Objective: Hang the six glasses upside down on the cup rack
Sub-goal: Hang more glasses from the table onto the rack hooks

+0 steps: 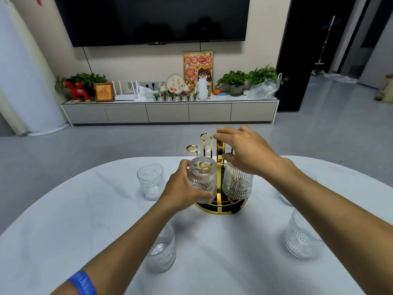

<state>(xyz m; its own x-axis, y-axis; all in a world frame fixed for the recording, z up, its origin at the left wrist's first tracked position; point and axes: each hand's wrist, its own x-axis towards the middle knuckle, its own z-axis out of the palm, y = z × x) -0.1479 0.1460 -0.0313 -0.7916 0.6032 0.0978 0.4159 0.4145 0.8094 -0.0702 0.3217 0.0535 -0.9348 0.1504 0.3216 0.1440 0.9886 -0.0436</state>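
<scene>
A gold cup rack point(221, 210) with a round dark base stands at the table's far middle. My left hand point(180, 191) grips an upside-down ribbed glass point(203, 177) set over a front-left prong. A second upside-down glass point(237, 184) hangs on the rack to its right. My right hand point(244, 150) hovers above that glass, fingers spread around the rack's tall gold centre post, holding nothing that I can see. Upright glasses stand on the table: one at the left point(150, 181), one near me under my left forearm point(161, 254), one at the right point(302, 237). Another glass point(286, 199) is mostly hidden behind my right forearm.
The white oval table point(85, 220) has its far edge just behind the rack. Beyond lies grey floor, a low TV cabinet point(170, 112) with plants and ornaments, and a wall-mounted TV. A blue band sits on my left wrist point(81, 283).
</scene>
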